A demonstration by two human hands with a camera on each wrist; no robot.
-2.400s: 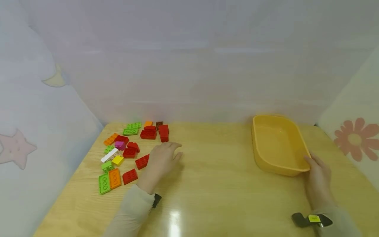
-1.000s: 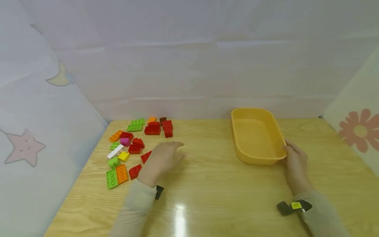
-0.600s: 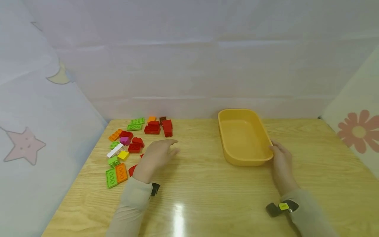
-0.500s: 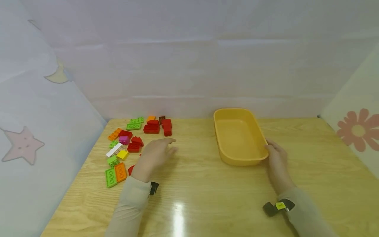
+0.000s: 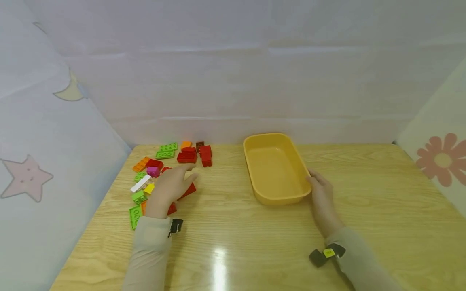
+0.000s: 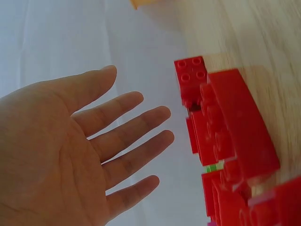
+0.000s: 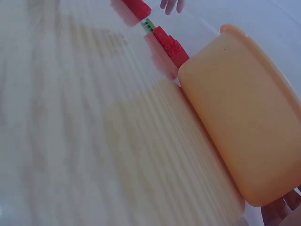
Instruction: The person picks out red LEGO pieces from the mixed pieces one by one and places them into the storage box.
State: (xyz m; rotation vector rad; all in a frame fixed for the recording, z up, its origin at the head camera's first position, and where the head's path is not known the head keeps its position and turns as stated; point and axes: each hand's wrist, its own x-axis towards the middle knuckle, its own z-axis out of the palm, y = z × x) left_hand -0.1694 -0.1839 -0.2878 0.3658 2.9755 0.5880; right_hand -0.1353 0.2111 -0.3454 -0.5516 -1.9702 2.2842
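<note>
My left hand (image 5: pixel 168 186) hovers over the bricks at the left, holding nothing; in the left wrist view its fingers are spread and nearly straight beside red bricks (image 6: pixel 244 127). It partly hides red, orange and yellow bricks. My right hand (image 5: pixel 322 198) grips the near right corner of a yellow tray (image 5: pixel 278 171) with nothing in it. In the right wrist view the tray (image 7: pixel 244 113) shows its outer side, with the right fingers at the lower edge.
Green bricks (image 5: pixel 165 154), a red brick (image 5: pixel 206 156), a purple brick (image 5: pixel 153 171) and a white brick (image 5: pixel 141 183) lie on the wooden table (image 5: pixel 233 242). A pale cloth wall (image 5: pixel 233 89) rises behind the table.
The tray has slid left across the table with my right hand on it. My left hand has shifted left over the bricks, uncovering a red one to its right.
</note>
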